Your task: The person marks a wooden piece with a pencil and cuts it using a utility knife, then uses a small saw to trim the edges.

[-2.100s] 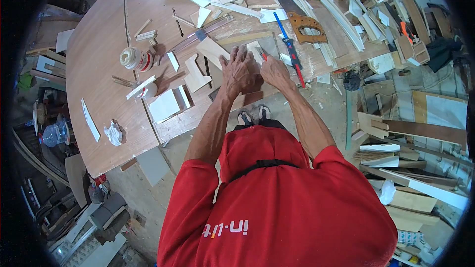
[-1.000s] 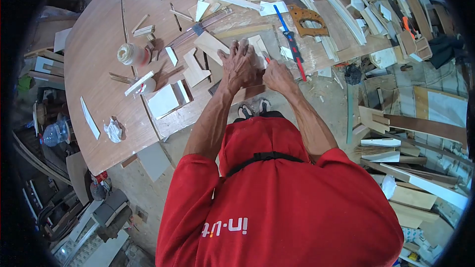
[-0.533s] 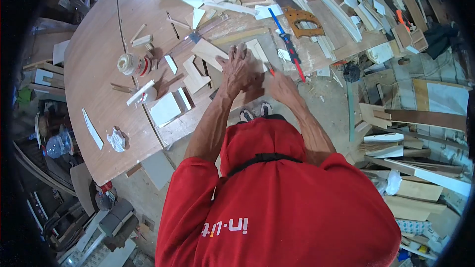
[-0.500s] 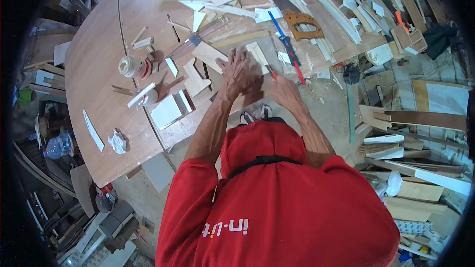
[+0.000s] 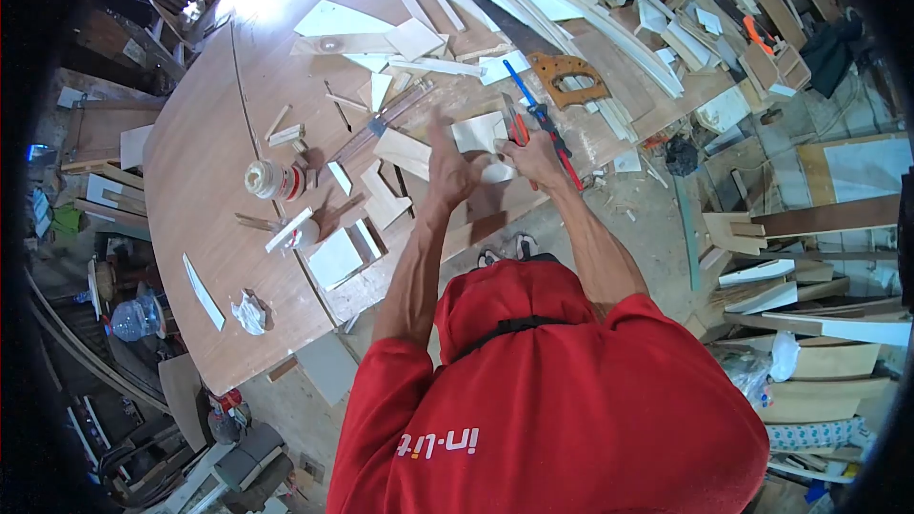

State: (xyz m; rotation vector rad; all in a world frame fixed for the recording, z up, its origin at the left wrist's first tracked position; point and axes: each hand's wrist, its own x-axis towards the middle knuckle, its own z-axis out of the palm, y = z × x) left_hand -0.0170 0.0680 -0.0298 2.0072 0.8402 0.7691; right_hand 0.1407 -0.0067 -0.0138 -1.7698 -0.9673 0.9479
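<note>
My right hand [image 5: 536, 160] is closed around a slim red tool [image 5: 518, 129], its tip pointing up and away from me. Right beside those fingers is a pale wooden block [image 5: 479, 132], tilted above the front edge of the table. My left hand [image 5: 453, 173] is at the left side of this block, its fingers smeared by motion. A small pale rounded piece [image 5: 497, 170] shows between my two hands. Left of my left hand lie a flat wooden board [image 5: 403, 152] and a notched wooden piece [image 5: 386, 198].
A handsaw with a wooden handle [image 5: 568, 79] and a blue-and-red bar tool [image 5: 539, 112] lie to the right. On the left stand an open jar [image 5: 271, 179] and a small pot [image 5: 299, 231]. Wood offcuts [image 5: 367, 33] cover the far side; more timber [image 5: 809, 219] is stacked right.
The block now shows tilted between my hands. My left hand has drawn back from lying spread on the table, and my right hand has risen slightly with the red tool. The view has shifted.
</note>
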